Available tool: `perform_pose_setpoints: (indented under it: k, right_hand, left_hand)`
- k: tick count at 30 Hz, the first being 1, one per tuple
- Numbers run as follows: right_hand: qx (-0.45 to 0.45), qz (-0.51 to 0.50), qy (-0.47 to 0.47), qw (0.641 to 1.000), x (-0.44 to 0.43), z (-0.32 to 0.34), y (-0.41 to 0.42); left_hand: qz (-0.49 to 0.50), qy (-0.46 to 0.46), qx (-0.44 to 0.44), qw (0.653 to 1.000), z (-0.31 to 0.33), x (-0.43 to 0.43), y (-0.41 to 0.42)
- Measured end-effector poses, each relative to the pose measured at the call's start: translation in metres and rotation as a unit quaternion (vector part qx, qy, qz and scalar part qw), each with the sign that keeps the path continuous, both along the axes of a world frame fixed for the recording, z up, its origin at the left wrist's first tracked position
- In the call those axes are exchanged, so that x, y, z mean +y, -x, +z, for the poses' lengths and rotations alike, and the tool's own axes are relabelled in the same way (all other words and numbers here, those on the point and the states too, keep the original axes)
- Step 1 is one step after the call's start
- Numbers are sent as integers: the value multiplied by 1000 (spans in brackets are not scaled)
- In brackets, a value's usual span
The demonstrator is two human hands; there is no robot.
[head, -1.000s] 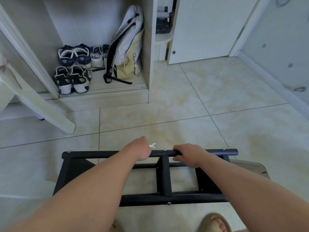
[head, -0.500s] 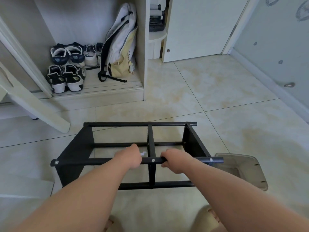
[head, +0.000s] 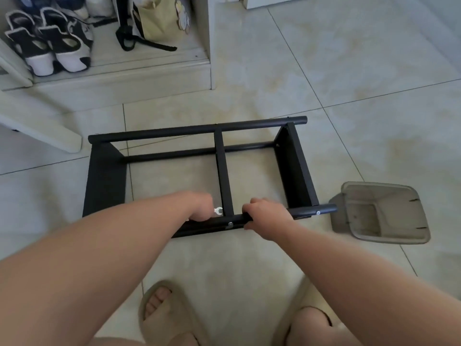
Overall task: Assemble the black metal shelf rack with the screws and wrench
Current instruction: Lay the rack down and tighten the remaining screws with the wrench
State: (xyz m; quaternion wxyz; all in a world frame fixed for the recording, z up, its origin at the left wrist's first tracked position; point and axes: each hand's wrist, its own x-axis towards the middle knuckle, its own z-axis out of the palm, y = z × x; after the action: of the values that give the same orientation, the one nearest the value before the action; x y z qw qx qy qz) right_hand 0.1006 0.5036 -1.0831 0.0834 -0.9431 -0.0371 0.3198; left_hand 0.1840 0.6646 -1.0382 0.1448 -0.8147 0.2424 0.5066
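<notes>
The left hand is curled into a fist. It holds a little white wrench, and only the open end of the wrench pokes out on the right side of the fist. The fist sits right at the near bar of the black rack (I cannot tell if it grips the bar too).

Just to the right, the right hand has its fingers wrapped round that same bar. Between the two hands a small silver screw shows on the bar. Another screw sits close to the bar's right end.

The rack stands on the pale tiled floor, in the middle of the picture. It has a long bar on the far side, a thin bar a bit lower, one strip running near to far down the middle, and a flat black plate at the left and right ends.

Just beside the right end of the near bar is a see-through plastic box on the floor.

At the very near edge are two feet in tan slippers.

Far away on the left, black and white shoes stand in an open cupboard, with a pale yellow bag to their right. A white board leans across the left side.
</notes>
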Motion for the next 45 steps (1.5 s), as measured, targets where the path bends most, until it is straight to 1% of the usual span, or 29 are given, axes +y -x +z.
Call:
perform_pose_setpoints:
  k: [3, 4, 6, 8, 11, 13, 15, 18, 24, 28, 30, 33, 38, 40, 43, 45]
  right_hand:
    - [1, 1, -18, 1000, -3, -6, -8]
    - [-5, 0, -23, 1000, -5, -6, -11]
    - [-42, 21, -20, 999, -7, -5, -19]
    - [-78, 68, -11, 995, -5, -5, -26]
    - [-98, 135, -14, 986, 0, -12, -39]
    - [-97, 159, -7, 982, 1, -18, -47]
    - [-92, 176, -3, 980, 0, -25, -52]
    - [-102, 192, -11, 976, 0, -34, -51]
    - [-159, 204, -19, 966, 3, -43, -39]
    - [-197, 193, -40, 961, 1, -50, -38]
    - [-209, 192, -41, 958, 0, -52, -39]
    - [-220, 194, -40, 955, 0, -53, -38]
    - [-233, 188, -31, 954, 0, -56, -37]
    - [-235, 190, -31, 953, 0, -56, -37]
    - [-237, 190, -32, 952, 0, -55, -38]
    - [-239, 190, -32, 952, 0, -55, -38]
  left_hand:
    - [-9, 5, 4, 1000, -8, 1, -11]
    - [-32, 6, 11, 999, -9, 2, -16]
    - [-30, 26, 19, 999, -13, 7, -25]
    - [40, 70, 6, 997, -18, 12, -35]
    - [72, 134, -10, 988, -34, 21, -43]
    - [102, 193, -25, 976, -46, 28, -43]
    - [124, 223, -14, 967, -60, 38, -42]
    - [162, 244, 11, 956, -78, 49, -43]
    - [241, 345, 13, 907, -96, 43, -48]
    - [276, 377, 41, 883, -113, 38, -45]
    - [333, 397, 77, 852, -117, 38, -41]
    - [441, 412, 137, 786, -118, 37, -33]
    - [537, 384, 210, 721, -122, 41, -26]
    - [553, 382, 210, 710, -122, 43, -27]
    - [554, 387, 208, 708, -121, 42, -28]
    - [559, 390, 215, 699, -121, 41, -28]
